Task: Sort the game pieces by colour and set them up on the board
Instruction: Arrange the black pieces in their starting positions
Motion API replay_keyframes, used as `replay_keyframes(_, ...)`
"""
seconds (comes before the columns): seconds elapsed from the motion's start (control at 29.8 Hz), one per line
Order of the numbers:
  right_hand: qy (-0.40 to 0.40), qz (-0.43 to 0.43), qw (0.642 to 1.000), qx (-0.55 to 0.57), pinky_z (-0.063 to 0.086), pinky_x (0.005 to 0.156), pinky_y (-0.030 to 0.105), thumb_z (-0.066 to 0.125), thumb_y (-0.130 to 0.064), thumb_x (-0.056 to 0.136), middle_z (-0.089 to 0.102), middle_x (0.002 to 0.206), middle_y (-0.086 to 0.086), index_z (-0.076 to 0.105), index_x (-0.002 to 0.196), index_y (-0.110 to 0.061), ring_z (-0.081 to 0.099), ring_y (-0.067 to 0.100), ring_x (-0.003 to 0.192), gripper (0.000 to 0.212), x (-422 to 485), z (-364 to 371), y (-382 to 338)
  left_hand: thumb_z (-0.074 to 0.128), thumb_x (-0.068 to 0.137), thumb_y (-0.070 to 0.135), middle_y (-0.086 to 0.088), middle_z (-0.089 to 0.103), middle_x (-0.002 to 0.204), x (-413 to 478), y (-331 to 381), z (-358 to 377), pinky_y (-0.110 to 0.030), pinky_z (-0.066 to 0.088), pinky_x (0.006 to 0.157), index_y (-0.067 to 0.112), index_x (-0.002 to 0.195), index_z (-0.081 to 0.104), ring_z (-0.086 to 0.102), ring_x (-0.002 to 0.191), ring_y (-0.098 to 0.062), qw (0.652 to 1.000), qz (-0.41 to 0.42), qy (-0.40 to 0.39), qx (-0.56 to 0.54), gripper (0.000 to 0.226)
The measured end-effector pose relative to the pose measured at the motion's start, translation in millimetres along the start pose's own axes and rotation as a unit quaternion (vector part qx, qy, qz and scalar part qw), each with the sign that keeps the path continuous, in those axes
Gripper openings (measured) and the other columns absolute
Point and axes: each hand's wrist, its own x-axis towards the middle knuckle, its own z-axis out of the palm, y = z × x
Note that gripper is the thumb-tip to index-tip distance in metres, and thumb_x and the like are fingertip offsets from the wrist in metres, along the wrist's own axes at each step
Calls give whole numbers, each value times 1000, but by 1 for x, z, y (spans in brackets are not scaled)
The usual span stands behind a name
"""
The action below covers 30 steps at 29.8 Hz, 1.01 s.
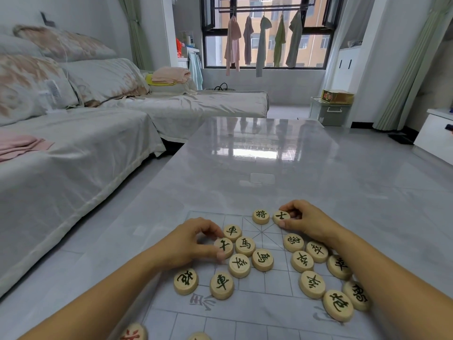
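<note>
A thin translucent game board point(274, 312) with printed grid lines lies on the glossy grey table. Several round wooden pieces with black characters lie scattered on it. My left hand point(193, 241) pinches one black-marked piece point(224, 246) between thumb and fingers, beside a cluster of others. At the board's far edge my right hand point(306, 220) grips another black-marked piece point(281, 216), right of a single piece point(260, 216) standing there. A piece with a red character point(133, 333) shows at the bottom edge, next to a partly cut-off piece point(198, 336).
The grey table point(264, 153) stretches ahead towards a window with hanging clothes. A sofa point(73, 148) with cushions runs along the left. A storage box point(329, 111) stands on the floor at the far right, and a white cabinet point(436, 136) is at the right edge.
</note>
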Motion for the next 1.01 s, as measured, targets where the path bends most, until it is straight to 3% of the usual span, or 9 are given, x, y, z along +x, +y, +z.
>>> replay_keyframes(0.1, 7, -4, 1000, 1, 42, 67, 13, 70, -15, 79, 52, 89, -6, 55, 110, -11, 51, 6, 77, 35, -1, 1, -1, 75, 71, 37, 10, 55, 105, -2, 9, 9, -23, 43, 88, 31, 102, 54, 50, 99, -8, 992, 23, 35, 120, 38)
replay_keyframes(0.27, 10, -10, 1000, 3, 43, 67, 13, 70, -16, 79, 52, 89, -6, 56, 109, -11, 51, 5, 77, 33, -2, 2, -2, 66, 78, 37, 16, 50, 95, -6, 12, 11, -15, 40, 71, 37, 106, 44, 51, 86, -4, 987, 27, 70, 144, 36)
replay_keyframes(0.37, 14, -13, 1000, 1, 44, 67, 13, 70, -15, 80, 52, 87, -7, 56, 107, -12, 51, 5, 75, 31, -3, 1, -3, 62, 81, 42, 9, 48, 89, 16, 7, -6, -24, 43, 75, 29, 117, 50, 49, 77, -7, 975, -15, 150, 166, 40)
replay_keyframes(0.5, 17, -11, 1000, -2, 43, 65, 13, 69, -18, 80, 52, 87, -8, 56, 108, -13, 51, 5, 75, 32, -4, 2, -3, 59, 82, 48, 4, 52, 90, 55, 9, -5, -38, 41, 89, 20, 102, 56, 53, 85, -16, 962, -97, 185, 178, 35)
replay_keyframes(0.64, 13, -11, 1000, -2, 43, 65, 13, 68, -19, 81, 51, 89, -9, 55, 109, -14, 51, 5, 77, 32, -4, 0, -4, 61, 80, 49, 4, 56, 94, 74, 15, 8, -37, 39, 91, 21, 103, 50, 56, 96, -20, 973, -125, 110, 157, 38)
replay_keyframes(0.74, 13, -13, 1000, -1, 44, 62, 9, 69, -17, 81, 50, 88, -9, 55, 110, -12, 50, 4, 75, 33, -3, 1, -3, 66, 82, 29, 1, 56, 93, 73, 21, -3, -27, 45, 76, 21, 118, 49, 53, 82, -15, 989, -118, 28, 83, 40)
replay_keyframes(0.84, 13, -17, 1000, -11, 43, 63, 11, 69, -15, 80, 49, 90, -9, 55, 110, -12, 49, 4, 77, 33, -3, 1, -2, 57, 88, 14, 1, 53, 92, 75, 21, -8, -23, 38, 77, 24, 131, 44, 50, 84, -14, 985, -71, -15, 158, 46)
replay_keyframes(1.01, 7, -17, 1000, -10, 42, 64, 11, 67, -11, 81, 50, 90, -9, 55, 108, -14, 50, 3, 77, 30, -2, 1, -1, 69, 80, 23, 6, 51, 73, 80, 16, 1, -20, 39, 63, 22, 103, 57, 49, 71, -13, 993, -65, 20, 95, 26)
